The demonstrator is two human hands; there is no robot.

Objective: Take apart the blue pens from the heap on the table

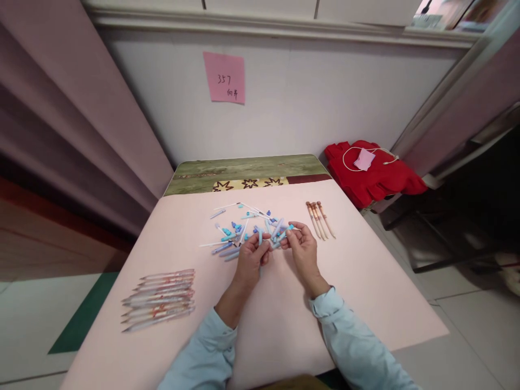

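Both hands hover over a scattered pile of pen parts (239, 227): light blue barrels, small blue caps and thin white refills. My left hand (252, 259) is closed around a light blue pen barrel that sticks up from the fingers. My right hand (303, 246) pinches a small turquoise cap with a thin refill tip pointing right. The two hands are close together, fingertips a few centimetres apart, just at the near edge of the pile on the pink table cover (365, 281).
A row of several finished white-and-red pens (160, 298) lies at the near left. Three brown pens (320, 219) lie at the far right. A red cloth with a white cable (374, 168) sits beyond the table's right corner. A pink note (225, 77) hangs on the wall.
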